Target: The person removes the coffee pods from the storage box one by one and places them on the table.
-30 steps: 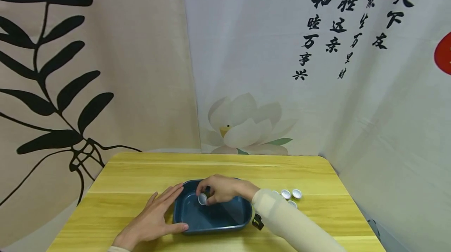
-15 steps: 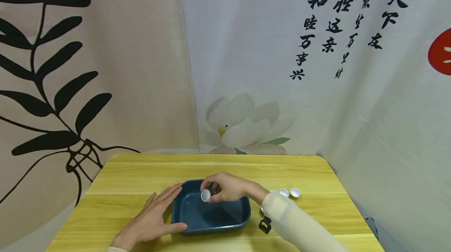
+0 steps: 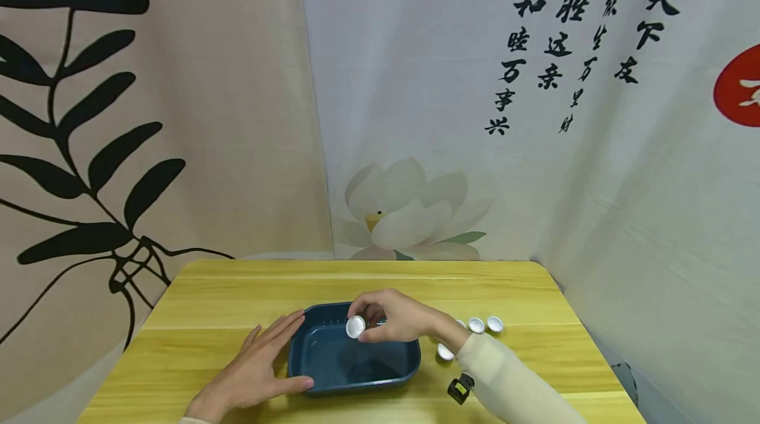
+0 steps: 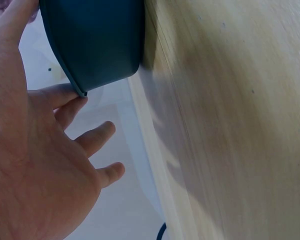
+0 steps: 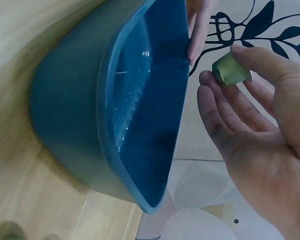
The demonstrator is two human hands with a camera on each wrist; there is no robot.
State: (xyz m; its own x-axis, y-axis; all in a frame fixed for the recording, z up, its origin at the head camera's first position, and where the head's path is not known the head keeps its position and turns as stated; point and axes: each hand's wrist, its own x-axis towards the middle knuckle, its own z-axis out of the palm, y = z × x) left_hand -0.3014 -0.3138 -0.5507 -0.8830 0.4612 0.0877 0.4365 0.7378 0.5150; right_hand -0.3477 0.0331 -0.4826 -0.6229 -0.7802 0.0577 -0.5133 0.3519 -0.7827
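Note:
In the head view a deep blue plastic tub (image 3: 353, 386) stands on the table. Above its far side my right hand (image 3: 396, 318) pinches a small coffee capsule (image 3: 355, 327), its white round lid turned toward the camera. The right wrist view shows the green tapered body of that capsule (image 5: 232, 69) between thumb and fingertips. My left hand (image 3: 252, 366) lies spread at the tub's left end, with fingers at the far corner and thumb near the front corner. From the left wrist view, fingertips touch the tub's rim (image 4: 82, 93).
Right of the tub stand several more capsules with white lids (image 3: 476, 326), partly behind the right forearm. A black camera (image 3: 460, 388) is worn at the right wrist. The wooden table (image 3: 261, 282) ends at a printed cloth backdrop (image 3: 249, 114).
My right hand has moved rightward over the tub with the capsule, whose lid now faces the camera more fully. A capsule by the tub's right end has come into view. My left hand stays.

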